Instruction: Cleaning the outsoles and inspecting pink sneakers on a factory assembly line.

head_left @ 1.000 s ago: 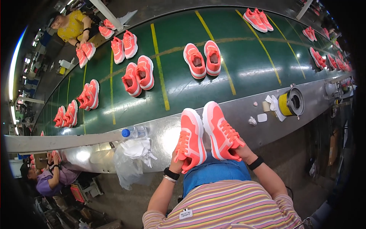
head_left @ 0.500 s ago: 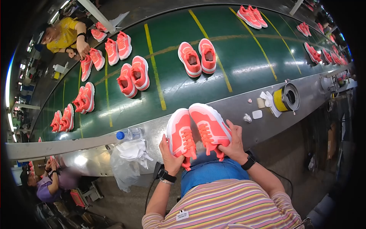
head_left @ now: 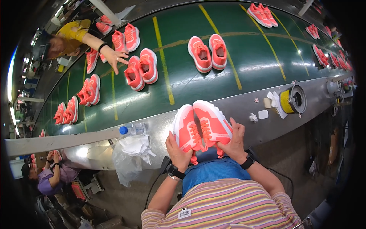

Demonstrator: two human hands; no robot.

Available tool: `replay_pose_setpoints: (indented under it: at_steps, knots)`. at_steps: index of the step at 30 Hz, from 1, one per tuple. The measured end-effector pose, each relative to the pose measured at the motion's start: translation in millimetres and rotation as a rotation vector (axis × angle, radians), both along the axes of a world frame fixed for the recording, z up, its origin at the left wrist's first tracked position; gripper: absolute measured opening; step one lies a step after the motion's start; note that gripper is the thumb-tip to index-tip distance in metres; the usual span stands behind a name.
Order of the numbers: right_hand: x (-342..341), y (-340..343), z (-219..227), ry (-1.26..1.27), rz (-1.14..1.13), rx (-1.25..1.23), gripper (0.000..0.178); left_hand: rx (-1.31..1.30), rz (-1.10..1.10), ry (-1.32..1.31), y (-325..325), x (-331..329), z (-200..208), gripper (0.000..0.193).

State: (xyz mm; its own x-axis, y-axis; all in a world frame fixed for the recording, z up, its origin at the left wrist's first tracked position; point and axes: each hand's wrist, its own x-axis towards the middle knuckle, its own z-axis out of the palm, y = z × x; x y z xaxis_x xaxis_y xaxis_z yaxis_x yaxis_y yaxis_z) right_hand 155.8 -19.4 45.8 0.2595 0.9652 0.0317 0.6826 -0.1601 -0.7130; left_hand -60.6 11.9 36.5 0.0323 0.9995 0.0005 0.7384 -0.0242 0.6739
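I hold a pair of coral-pink sneakers with white soles, side by side, over the near metal edge of the line. My left hand [head_left: 178,152] is closed around the heel end of the left sneaker [head_left: 185,128]. My right hand [head_left: 234,144] grips the heel end of the right sneaker [head_left: 212,124]. Both toes point away from me, and the inner sides of the shoes lie close together. The orange laces face up. My fingers under the soles are partly hidden.
Pairs of coral sneakers [head_left: 208,53] stand on the green conveyor belt [head_left: 175,42]. A co-worker's hand [head_left: 114,58] reaches over it. On the metal ledge [head_left: 164,122] are a bottle with a blue cap [head_left: 133,129], white cloths [head_left: 136,145] and a yellow-banded can [head_left: 292,100]. Another person [head_left: 53,177] works at lower left.
The two sneakers have come closer together, my left hand moving right with its shoe. Across the belt, the co-worker's hand has left one pair and stretched toward another.
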Motion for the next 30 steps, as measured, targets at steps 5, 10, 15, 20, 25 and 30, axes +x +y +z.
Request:
replay_pose_setpoints:
  at_steps: [5,10,15,20,25,30]
  knots:
    - [-1.1,1.0,-4.4,-0.015,-0.001,-0.008,0.092,-0.026,0.005,0.025,3.3,5.3,4.1,0.098]
    - [-5.7,1.9,-7.4,-0.001,-0.028,-0.024,0.089,-0.075,-0.001,0.039,3.2,7.3,1.3,0.102]
    - [-6.1,-2.6,-13.9,0.003,-0.040,-0.080,0.087,-0.118,-0.035,0.031,0.8,4.2,-6.2,0.105]
    - [-4.7,-5.4,-33.6,-0.038,-0.018,-0.132,0.086,-0.164,-0.167,-0.037,1.2,-8.3,-22.9,0.107]
    - [0.4,-2.6,-39.4,-0.038,0.060,-0.060,0.085,-0.472,-0.148,-0.445,22.2,-46.6,-48.8,0.077]
    - [6.9,-1.3,-45.6,0.046,0.089,-0.067,0.083,-0.726,-0.098,-0.704,26.0,-45.6,-57.2,0.054]
